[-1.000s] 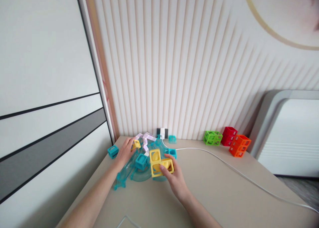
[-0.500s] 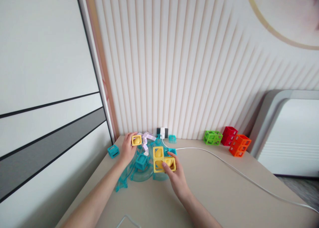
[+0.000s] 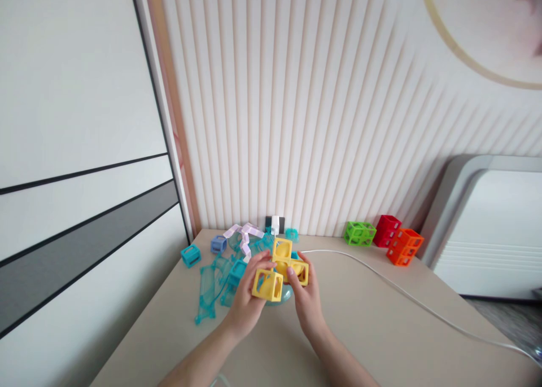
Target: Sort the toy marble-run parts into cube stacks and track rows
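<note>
My left hand (image 3: 244,307) is closed around a single yellow open-frame cube (image 3: 266,286) with a rounded yellow piece inside. In my right hand (image 3: 309,305) is a yellow L-shaped block (image 3: 282,250) of three joined cubes, gripped at its right end with the thumb in front. The single cube sits in front and to the lower left of the L-shaped block. Whether the two touch, I cannot tell. Both are held above translucent teal track pieces (image 3: 207,291), and a teal cube (image 3: 237,271) lies partly behind my left hand.
At the table's back left lie a teal cube (image 3: 191,255), a blue cube (image 3: 218,243) and lilac pieces (image 3: 244,237). Green (image 3: 359,233), red (image 3: 387,231) and orange (image 3: 405,246) blocks stand back right. A white cable (image 3: 392,284) runs across the table from a plug (image 3: 275,225).
My left hand has brought the yellow cube right and nearer, beside the L-shaped block. My right hand has shifted slightly right with its block. The blue cube has come into view.
</note>
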Available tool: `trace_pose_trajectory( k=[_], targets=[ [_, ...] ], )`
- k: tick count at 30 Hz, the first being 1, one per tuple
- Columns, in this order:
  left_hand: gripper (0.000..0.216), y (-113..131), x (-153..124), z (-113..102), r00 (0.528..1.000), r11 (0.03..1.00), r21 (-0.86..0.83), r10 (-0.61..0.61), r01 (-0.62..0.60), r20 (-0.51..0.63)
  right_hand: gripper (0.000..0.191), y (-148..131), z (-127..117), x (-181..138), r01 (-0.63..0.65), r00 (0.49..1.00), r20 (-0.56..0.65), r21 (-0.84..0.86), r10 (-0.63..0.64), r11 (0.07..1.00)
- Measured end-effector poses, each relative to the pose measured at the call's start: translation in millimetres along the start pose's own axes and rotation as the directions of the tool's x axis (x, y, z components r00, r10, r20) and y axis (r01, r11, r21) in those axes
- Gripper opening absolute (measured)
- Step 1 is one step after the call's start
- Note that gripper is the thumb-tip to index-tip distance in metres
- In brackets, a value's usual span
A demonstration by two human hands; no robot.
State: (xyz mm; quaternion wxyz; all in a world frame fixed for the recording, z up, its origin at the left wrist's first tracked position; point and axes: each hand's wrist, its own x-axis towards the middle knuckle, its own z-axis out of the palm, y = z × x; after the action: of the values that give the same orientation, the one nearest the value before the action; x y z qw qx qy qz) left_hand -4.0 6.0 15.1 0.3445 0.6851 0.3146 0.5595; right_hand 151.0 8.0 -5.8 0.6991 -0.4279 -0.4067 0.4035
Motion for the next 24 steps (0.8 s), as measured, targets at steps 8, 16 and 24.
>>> trace_pose_trajectory(
  k=[8, 16, 24],
  targets=[
    [0.030, -7, -14, 7, 0.997, 0.997, -0.010, -0.073, 0.074, 0.036, 0.051, -2, -1, -4, 0.046, 0.996, 0.081, -0.026, -0.044, 0.999],
    [0.039, -13, -18, 4, 0.996, 0.996, 0.039, -0.084, 0.085, -0.015, 0.058, -6, -4, -9, 0.053, 0.973, 0.229, -0.110, -0.026, 0.992],
    [0.043, -11, -19, 1, 0.996, 0.995, -0.071, -0.067, 0.071, 0.052, 0.055, 2, -8, -7, 0.013, 0.969, 0.246, -0.103, 0.013, 0.995]
  ],
)
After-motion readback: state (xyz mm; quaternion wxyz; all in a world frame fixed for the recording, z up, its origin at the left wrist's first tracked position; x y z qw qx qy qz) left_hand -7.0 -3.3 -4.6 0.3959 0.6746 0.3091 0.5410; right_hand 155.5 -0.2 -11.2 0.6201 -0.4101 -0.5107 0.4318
